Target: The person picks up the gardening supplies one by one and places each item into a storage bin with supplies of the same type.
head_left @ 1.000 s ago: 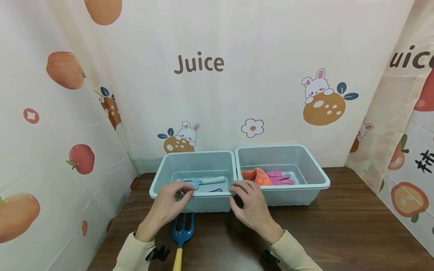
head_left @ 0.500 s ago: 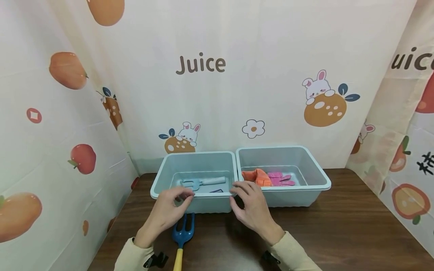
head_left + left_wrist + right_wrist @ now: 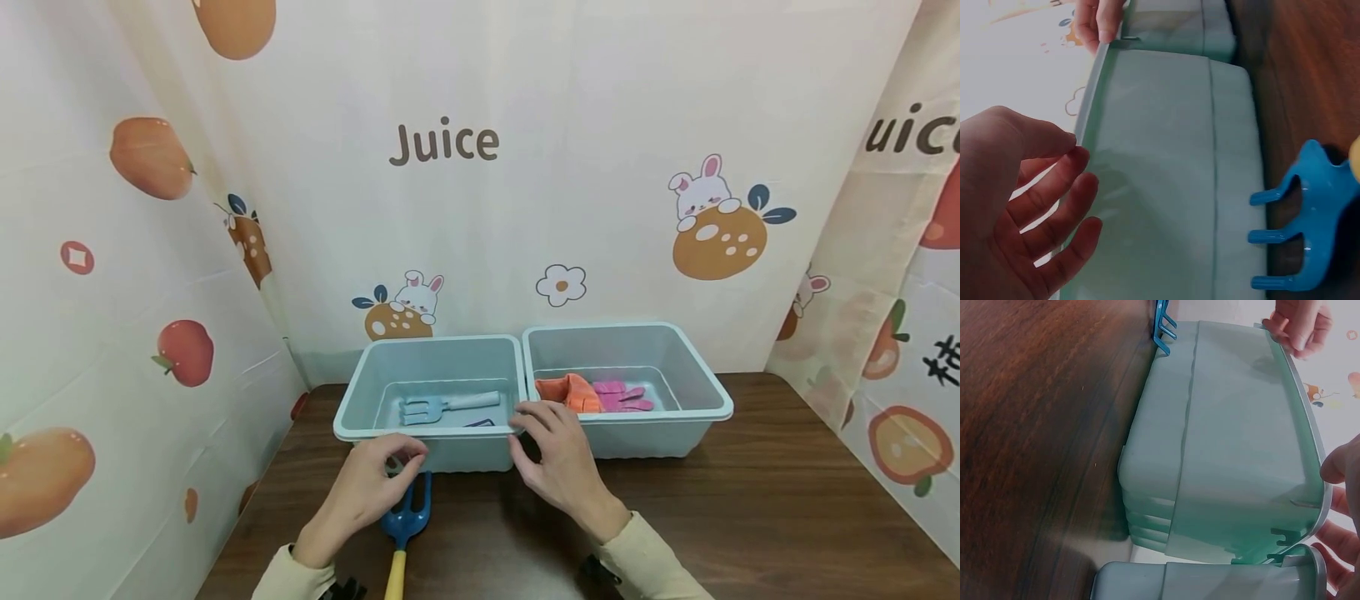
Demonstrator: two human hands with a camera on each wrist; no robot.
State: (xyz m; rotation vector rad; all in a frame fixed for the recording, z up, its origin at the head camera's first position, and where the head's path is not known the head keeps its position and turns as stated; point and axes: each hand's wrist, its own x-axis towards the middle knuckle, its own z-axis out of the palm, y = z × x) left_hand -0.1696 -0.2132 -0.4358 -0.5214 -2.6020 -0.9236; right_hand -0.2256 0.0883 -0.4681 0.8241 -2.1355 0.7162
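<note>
Two pale blue-green plastic bins stand side by side. My right hand is at the near right corner of the left bin, thumb outside and fingers over the rim, gripping it. Just in front of that bin's near left side hovers my left hand, thumb close to the index finger and nothing held. Below it lies a blue garden fork with a yellow handle, its tines toward the bin and partly hidden by the hand. Inside the left bin are a light blue hand fork and a small dark-outlined item.
The right bin holds an orange fabric item and a pink glove. A fruit-printed curtain rises behind the bins and at both sides. Dark wooden tabletop extends to the right.
My left hand has come off the left bin's front rim and drawn slightly back toward me. The right hand and both bins hold their places; the view has shifted slightly.
</note>
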